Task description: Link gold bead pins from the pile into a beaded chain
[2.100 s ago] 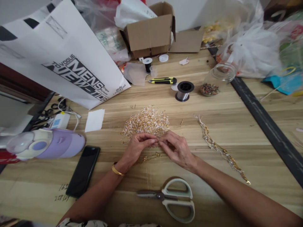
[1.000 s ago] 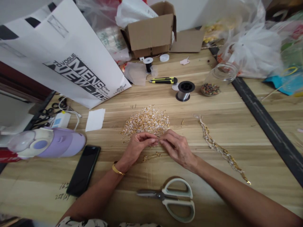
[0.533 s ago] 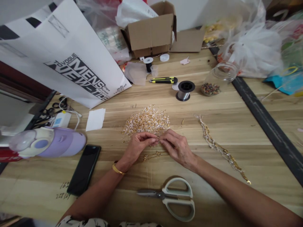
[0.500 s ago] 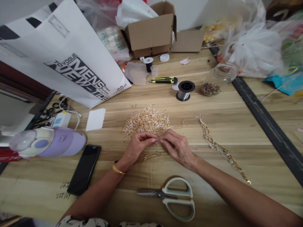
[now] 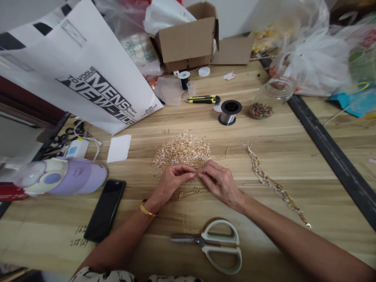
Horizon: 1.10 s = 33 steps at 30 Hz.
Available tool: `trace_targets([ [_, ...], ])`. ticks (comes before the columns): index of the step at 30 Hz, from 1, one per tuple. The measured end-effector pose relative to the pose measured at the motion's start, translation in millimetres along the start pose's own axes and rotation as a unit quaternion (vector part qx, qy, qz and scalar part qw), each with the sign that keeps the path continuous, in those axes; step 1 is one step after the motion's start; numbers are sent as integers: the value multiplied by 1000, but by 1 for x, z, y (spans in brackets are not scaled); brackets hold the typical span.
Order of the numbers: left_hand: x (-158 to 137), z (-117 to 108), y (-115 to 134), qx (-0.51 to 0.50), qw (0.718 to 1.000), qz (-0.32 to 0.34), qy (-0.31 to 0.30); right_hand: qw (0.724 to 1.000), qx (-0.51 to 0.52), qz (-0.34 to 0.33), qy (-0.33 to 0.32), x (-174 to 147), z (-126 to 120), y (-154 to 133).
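My left hand (image 5: pixel 175 179) and my right hand (image 5: pixel 219 182) meet fingertip to fingertip at the near edge of a pile of small gold and clear bead pieces (image 5: pixel 183 149). Both are closed in a pinch, and what lies between the fingertips is too small to make out. Just below them a thin gold chain (image 5: pixel 190 192) lies on the table, part of it hidden by my right hand. Nearer to me rest scissors with white handles (image 5: pixel 205 241). To the right stretches a bundle of gold and clear bead strands (image 5: pixel 273 186).
A phone (image 5: pixel 105 210) and a lilac bottle (image 5: pixel 79 176) lie left. Farther back are a wire spool (image 5: pixel 228 112), a box cutter (image 5: pixel 202 99), a jar of beads (image 5: pixel 261 109) and a cardboard box (image 5: pixel 188 41). A large white bag (image 5: pixel 88 58) stands back left.
Both hands stay pinched together in nearly the same spot, with only a slight shift of the fingers. The things on the table have not moved.
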<state>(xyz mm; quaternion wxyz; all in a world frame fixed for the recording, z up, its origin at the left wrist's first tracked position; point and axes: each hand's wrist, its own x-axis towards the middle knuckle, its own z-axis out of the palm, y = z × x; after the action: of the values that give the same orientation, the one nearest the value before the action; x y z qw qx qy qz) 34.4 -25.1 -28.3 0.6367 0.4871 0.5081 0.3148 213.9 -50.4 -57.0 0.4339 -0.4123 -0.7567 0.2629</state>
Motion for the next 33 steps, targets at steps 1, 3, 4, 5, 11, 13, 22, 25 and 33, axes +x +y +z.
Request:
trace_targets([
  [1, 0, 0, 0, -1, 1000, -1, -1, 1000, 0, 1, 0, 0, 0, 0],
  [3, 1, 0, 0, -4, 1000, -1, -3, 1000, 2, 2, 0, 0, 0, 0],
  [4, 1, 0, -1, -5, 1000, 0, -4, 1000, 3, 3, -1, 0, 0, 0],
  [5, 1, 0, -1, -6, 1000, 0, -4, 1000, 5, 3, 0, 0, 0, 0],
  [11, 2, 0, -2, -21, 1000, 7, -6, 1000, 23, -7, 15, -1, 2, 2],
  [13, 2, 0, -2, -19, 1000, 10, -9, 999, 27, -7, 19, -1, 2, 3],
  [22, -1, 1, 1, 17, 1000, 26, 3, 999, 33, 8, 21, -1, 2, 2],
  [25, -2, 3, 0, 35, 998, 51, 10, 999, 37, 9, 25, -1, 2, 2],
  [33, -2, 3, -3, 71, 994, 82, 11, 999, 33, 3, 26, -2, 3, 3],
])
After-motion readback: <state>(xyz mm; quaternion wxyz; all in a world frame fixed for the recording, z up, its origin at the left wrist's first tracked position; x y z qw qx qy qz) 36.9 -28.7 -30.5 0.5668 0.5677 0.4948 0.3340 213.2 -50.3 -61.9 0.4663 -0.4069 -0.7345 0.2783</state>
